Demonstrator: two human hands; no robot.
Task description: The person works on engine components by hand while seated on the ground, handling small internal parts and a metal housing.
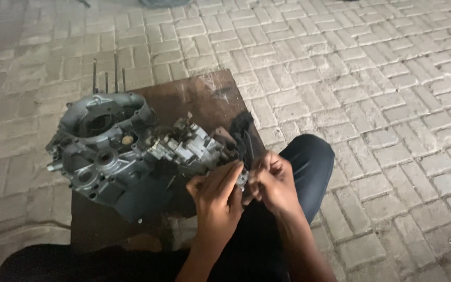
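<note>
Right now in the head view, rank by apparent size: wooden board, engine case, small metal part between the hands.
1. wooden board
2. engine case
3. small metal part, mostly hidden by fingers, nearest the camera

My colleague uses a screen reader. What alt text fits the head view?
Two bare hands, left and right, pinch a small metal part between them over a dark wooden board. A grey engine casing and a carburettor lie on the board, on brick paving.
</note>
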